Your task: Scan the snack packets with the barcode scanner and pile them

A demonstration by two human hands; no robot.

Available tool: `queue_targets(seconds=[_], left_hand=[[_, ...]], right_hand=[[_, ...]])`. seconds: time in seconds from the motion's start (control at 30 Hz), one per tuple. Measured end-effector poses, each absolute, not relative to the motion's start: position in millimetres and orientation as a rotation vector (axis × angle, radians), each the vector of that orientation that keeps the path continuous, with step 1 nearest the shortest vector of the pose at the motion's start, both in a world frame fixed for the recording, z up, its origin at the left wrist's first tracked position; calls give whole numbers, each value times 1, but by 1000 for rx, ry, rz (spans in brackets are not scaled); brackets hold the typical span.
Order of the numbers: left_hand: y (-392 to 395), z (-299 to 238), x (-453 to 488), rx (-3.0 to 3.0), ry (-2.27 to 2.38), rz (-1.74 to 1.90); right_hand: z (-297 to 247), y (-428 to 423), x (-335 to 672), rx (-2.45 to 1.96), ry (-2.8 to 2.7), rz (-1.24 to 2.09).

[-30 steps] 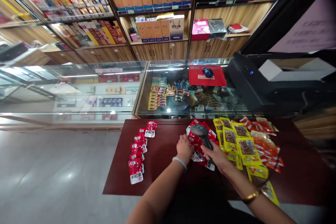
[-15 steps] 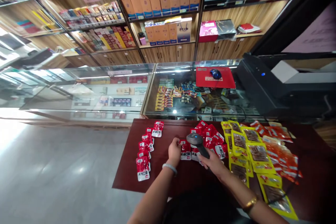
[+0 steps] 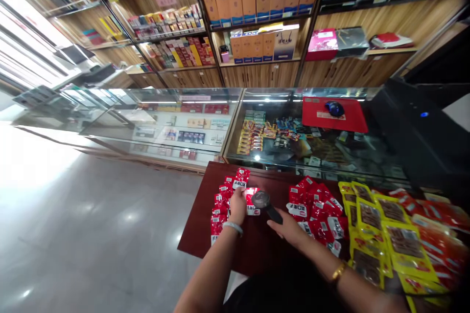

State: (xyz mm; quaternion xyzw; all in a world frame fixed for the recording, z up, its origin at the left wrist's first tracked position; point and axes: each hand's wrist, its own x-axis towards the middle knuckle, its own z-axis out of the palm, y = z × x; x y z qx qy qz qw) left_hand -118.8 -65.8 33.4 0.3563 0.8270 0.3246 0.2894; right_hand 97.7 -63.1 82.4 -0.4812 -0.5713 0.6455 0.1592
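Note:
My left hand [image 3: 238, 205] pinches a small red packet [image 3: 251, 200] just above the dark red table [image 3: 198, 237], beside a row of red packets [image 3: 222, 203] laid along the table's left side. My right hand [image 3: 288, 227] grips the handle of a grey barcode scanner [image 3: 261, 199], whose head points at the held packet and lights it. To the right of my right hand lies a loose pile of the same red packets [image 3: 316, 208].
Yellow snack packs [image 3: 382, 222] and orange-red packs [image 3: 436, 210] cover the table's right side. Behind stands a glass display counter [image 3: 293, 132] with a red mouse pad and mouse [image 3: 335, 109]. Shelves of boxes line the back wall. Shiny floor lies to the left.
My left hand lifted one red packet from the pile and carried it left toward the row. The scanner followed in my right hand. The view swung left.

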Motion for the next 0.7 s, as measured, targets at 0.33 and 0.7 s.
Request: queue_targets(seconds=[0.33, 0.7], left_hand=[[-10, 43, -175, 1076, 2292, 784], [-23, 29, 8, 1400, 1985, 449]], right_hand=[[87, -63, 103, -1463, -1493, 1898], [80, -63, 186, -1594, -1233, 1786]])
